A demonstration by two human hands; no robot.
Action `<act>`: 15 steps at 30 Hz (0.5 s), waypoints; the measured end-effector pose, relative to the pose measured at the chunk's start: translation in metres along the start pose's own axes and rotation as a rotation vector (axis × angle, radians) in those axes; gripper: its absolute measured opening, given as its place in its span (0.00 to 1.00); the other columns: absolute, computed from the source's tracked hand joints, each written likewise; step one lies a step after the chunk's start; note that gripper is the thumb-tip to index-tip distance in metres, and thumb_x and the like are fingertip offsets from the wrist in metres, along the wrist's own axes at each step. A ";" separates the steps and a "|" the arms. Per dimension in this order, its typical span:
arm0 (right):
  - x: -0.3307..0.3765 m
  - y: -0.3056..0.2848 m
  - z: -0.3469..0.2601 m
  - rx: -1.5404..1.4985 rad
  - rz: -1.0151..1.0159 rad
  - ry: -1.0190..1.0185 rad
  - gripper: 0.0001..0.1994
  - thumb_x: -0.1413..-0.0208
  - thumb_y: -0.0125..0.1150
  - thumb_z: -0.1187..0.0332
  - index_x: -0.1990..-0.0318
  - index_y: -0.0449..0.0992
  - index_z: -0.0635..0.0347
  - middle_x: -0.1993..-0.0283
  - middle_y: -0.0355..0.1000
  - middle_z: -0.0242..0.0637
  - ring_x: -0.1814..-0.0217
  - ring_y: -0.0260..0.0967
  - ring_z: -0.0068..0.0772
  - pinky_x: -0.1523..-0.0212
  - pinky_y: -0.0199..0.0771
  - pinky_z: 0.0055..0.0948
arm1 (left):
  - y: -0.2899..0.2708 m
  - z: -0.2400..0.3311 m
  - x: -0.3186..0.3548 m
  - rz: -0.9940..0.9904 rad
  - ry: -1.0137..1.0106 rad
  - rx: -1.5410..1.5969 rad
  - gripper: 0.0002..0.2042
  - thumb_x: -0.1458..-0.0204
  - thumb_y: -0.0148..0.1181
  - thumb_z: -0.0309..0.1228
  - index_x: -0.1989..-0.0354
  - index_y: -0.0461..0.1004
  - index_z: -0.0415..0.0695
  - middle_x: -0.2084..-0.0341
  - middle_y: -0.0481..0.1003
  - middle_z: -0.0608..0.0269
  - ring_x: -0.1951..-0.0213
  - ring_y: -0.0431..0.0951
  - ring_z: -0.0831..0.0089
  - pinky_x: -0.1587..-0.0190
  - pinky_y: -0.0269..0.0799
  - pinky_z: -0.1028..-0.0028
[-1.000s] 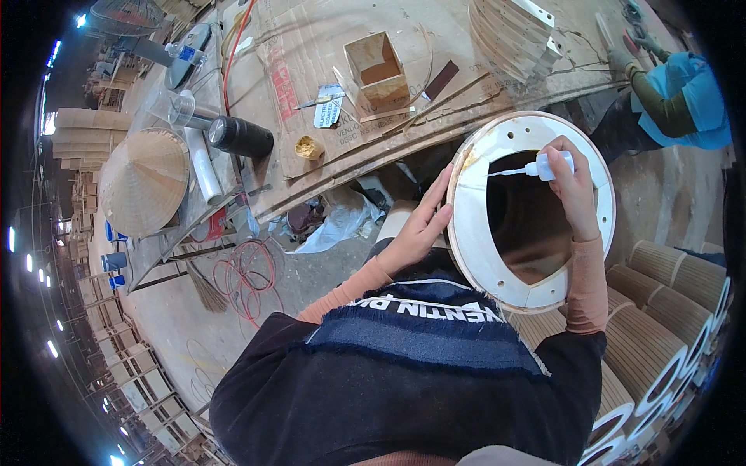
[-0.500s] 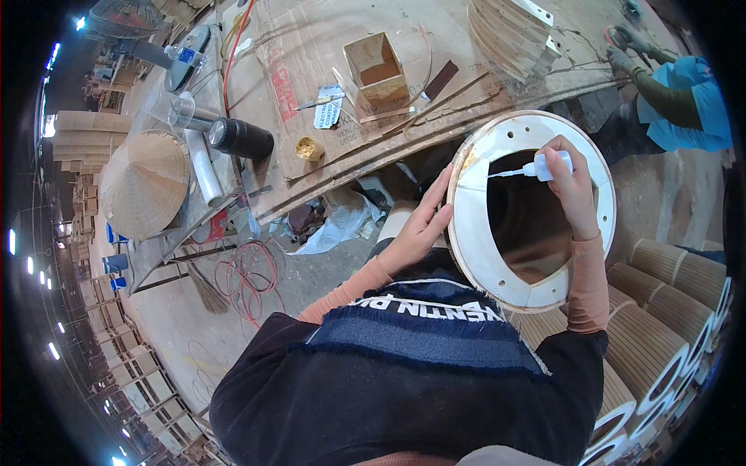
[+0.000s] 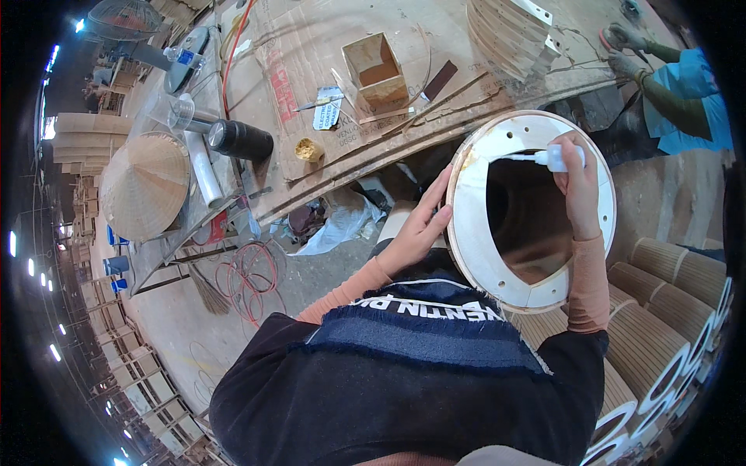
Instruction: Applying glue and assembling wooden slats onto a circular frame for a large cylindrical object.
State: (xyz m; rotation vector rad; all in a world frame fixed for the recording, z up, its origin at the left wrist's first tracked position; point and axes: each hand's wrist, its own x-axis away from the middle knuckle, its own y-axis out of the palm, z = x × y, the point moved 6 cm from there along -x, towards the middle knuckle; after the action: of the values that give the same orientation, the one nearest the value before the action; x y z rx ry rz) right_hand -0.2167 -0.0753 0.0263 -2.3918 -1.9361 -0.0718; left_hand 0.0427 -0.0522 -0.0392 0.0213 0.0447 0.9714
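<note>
Barely shifted: right hand (image 3: 579,186) still grips the glue bottle (image 3: 553,158), nozzle on the ring (image 3: 474,233) at upper right; left hand (image 3: 423,229), fingers spread, braces its edge.

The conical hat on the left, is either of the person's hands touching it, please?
No, the conical hat lies apart; both hands are at the white ring.

Flattened brown cardboard sheet (image 3: 311,70) with red print covered the workbench. A small open cardboard box (image 3: 378,70) stood upright on it; just left lay a white-and-blue printed card (image 3: 326,109). A white plastic bag (image 3: 342,221) lay below the bench edge.
</note>
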 end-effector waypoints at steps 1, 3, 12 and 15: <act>-0.001 -0.003 -0.001 -0.036 0.041 -0.007 0.14 0.33 0.50 0.55 0.62 0.72 0.56 0.79 0.58 0.20 0.81 0.50 0.08 0.82 0.46 0.14 | -0.002 -0.001 0.000 0.024 -0.010 0.021 0.27 0.34 0.45 0.33 0.28 0.49 0.38 0.29 0.50 0.53 0.28 0.49 0.65 0.29 0.42 0.69; -0.004 -0.007 -0.003 -0.153 0.076 -0.033 0.15 0.33 0.49 0.54 0.60 0.73 0.57 0.80 0.57 0.21 0.81 0.51 0.10 0.82 0.47 0.15 | -0.009 -0.005 -0.003 0.073 -0.034 0.056 0.25 0.34 0.46 0.32 0.31 0.55 0.37 0.31 0.57 0.53 0.31 0.55 0.66 0.31 0.47 0.69; -0.012 -0.031 -0.012 -0.095 0.338 -0.214 0.19 0.33 0.51 0.59 0.40 0.64 0.58 0.62 0.72 0.31 0.56 0.70 0.21 0.61 0.66 0.19 | -0.109 0.017 -0.059 0.360 0.044 0.018 0.14 0.35 0.51 0.33 0.66 0.78 0.36 0.64 0.81 0.58 0.53 0.78 0.68 0.46 0.69 0.70; -0.012 -0.041 -0.009 -0.156 0.306 -0.213 0.19 0.34 0.53 0.59 0.42 0.65 0.58 0.65 0.71 0.29 0.67 0.67 0.15 0.70 0.61 0.15 | -0.137 0.032 -0.098 0.353 0.012 -0.158 0.12 0.35 0.50 0.32 0.59 0.77 0.37 0.63 0.80 0.60 0.55 0.78 0.72 0.48 0.70 0.74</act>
State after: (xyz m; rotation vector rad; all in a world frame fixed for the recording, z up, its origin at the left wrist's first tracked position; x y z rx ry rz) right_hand -0.2589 -0.0796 0.0352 -2.8773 -1.6674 0.0506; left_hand 0.1015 -0.2106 -0.0099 -0.1257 -0.0254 1.3260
